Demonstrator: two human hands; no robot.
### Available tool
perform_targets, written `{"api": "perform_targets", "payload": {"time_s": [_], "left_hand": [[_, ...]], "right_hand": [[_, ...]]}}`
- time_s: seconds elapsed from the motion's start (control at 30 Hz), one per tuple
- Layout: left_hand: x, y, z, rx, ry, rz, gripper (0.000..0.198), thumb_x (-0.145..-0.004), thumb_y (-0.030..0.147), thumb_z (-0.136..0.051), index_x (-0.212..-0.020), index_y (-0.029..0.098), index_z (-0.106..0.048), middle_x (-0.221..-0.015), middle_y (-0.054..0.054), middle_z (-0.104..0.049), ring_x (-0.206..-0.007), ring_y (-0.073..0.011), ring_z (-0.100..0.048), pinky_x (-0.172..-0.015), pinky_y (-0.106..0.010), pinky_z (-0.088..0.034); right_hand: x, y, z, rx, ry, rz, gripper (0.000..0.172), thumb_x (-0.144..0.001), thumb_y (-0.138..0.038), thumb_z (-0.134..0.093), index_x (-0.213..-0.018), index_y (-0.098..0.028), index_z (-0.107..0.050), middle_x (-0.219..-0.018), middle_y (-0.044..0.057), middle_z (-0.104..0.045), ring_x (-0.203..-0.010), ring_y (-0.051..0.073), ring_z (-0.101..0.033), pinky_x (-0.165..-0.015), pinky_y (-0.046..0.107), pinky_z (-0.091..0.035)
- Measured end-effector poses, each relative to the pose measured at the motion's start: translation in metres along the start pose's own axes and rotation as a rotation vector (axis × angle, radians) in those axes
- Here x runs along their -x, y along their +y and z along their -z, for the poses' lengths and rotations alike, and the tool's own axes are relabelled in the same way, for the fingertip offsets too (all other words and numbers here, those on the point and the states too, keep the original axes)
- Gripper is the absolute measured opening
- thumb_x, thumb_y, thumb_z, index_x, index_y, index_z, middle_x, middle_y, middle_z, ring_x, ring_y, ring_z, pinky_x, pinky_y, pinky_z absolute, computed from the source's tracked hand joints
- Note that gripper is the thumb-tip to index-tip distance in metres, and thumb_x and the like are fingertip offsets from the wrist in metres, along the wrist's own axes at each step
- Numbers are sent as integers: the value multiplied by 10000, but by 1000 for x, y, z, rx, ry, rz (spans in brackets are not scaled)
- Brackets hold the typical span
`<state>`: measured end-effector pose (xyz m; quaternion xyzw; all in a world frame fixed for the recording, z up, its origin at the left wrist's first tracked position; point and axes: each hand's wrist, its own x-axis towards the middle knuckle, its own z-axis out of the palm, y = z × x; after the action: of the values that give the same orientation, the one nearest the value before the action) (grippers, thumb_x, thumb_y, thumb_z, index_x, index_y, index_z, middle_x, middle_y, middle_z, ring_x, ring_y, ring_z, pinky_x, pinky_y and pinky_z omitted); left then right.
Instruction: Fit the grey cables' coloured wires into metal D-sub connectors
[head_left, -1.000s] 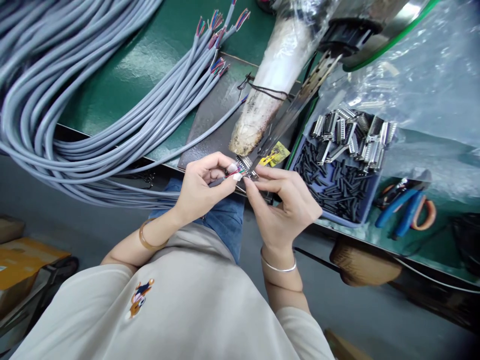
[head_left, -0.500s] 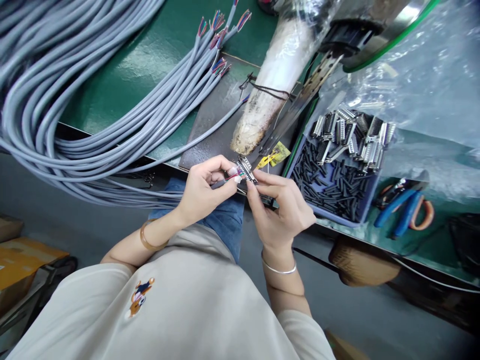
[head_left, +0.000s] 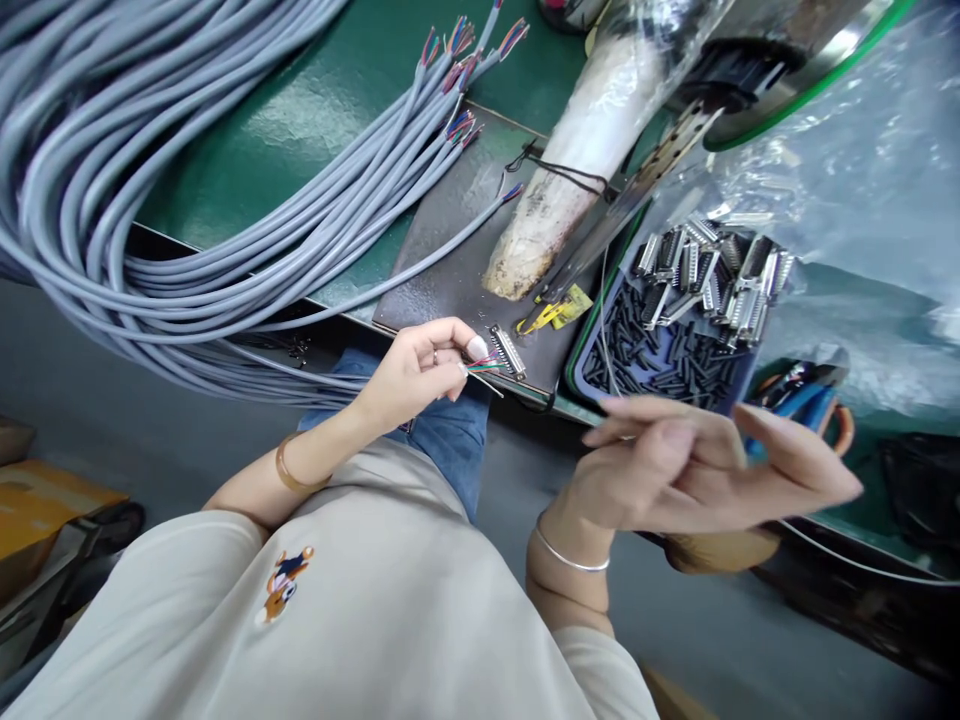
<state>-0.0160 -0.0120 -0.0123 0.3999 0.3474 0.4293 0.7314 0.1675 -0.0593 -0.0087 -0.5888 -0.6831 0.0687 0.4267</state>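
Note:
My left hand [head_left: 420, 375] is closed in a pinch on the end of a grey cable, with its thin coloured wires [head_left: 484, 367] fanned out past the fingertips. A small metal multi-pin connector [head_left: 509, 352] lies just right of those wires on a dark plate [head_left: 450, 265], at the bench edge. My right hand [head_left: 701, 465] hovers off to the right in front of the blue tray [head_left: 739, 385], fingers stretched out and slightly blurred, holding nothing I can see.
A thick bundle of grey cables [head_left: 150, 190] loops over the green bench [head_left: 300, 110] at left, their stripped ends [head_left: 457, 60] pointing up-right. The blue tray holds black sleeves [head_left: 660, 360] and metal connectors [head_left: 712, 270]. Blue-handled pliers [head_left: 806, 400] lie right of it. A wrapped tool [head_left: 577, 160] stands behind.
My right hand has let go of the connector and swung right toward the blue tray, fingers now spread. The connector lies on the plate edge. My left hand still pinches the cable end.

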Motion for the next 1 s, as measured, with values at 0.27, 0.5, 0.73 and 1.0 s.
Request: {"api": "perform_targets", "payload": {"time_s": [0.27,0.5,0.73,1.0], "left_hand": [[1,4,-5,-7,24,40,219,-693,195,-812,-785,156,-617,-572,63,-541,-450,-31,-455,-444,-154,-371],[-5,4,-15,-93,141,-74,218,-723,175,-771,-725,160,-554,-688,31,-589,-467,-15,-433,-411,-148,-340],[-14,11,-22,-135,181,-175,200,-693,129,-752,-700,154,-554,-771,5,-671,-554,-25,-539,-487,-133,-409],[-14,11,-23,-188,201,-218,186,-716,134,-752,-711,163,-568,-776,9,-660,-614,-43,-574,-557,-151,-452]], "right_hand": [[6,-12,-6,5,46,104,95,-885,-210,-737,-932,-240,-660,-1007,31,-797,-889,180,-776,-782,308,-621],[3,-10,-14,-1,121,144,159,-870,-107,-712,-911,-233,-624,-994,22,-801,-887,165,-776,-777,291,-620],[-8,-7,-13,-43,142,156,184,-851,-91,-720,-915,-233,-624,-1031,24,-804,-909,166,-773,-806,295,-609],[-13,-7,-14,-73,170,137,173,-853,-99,-736,-919,-234,-651,-996,15,-806,-876,178,-776,-773,320,-624]]}}
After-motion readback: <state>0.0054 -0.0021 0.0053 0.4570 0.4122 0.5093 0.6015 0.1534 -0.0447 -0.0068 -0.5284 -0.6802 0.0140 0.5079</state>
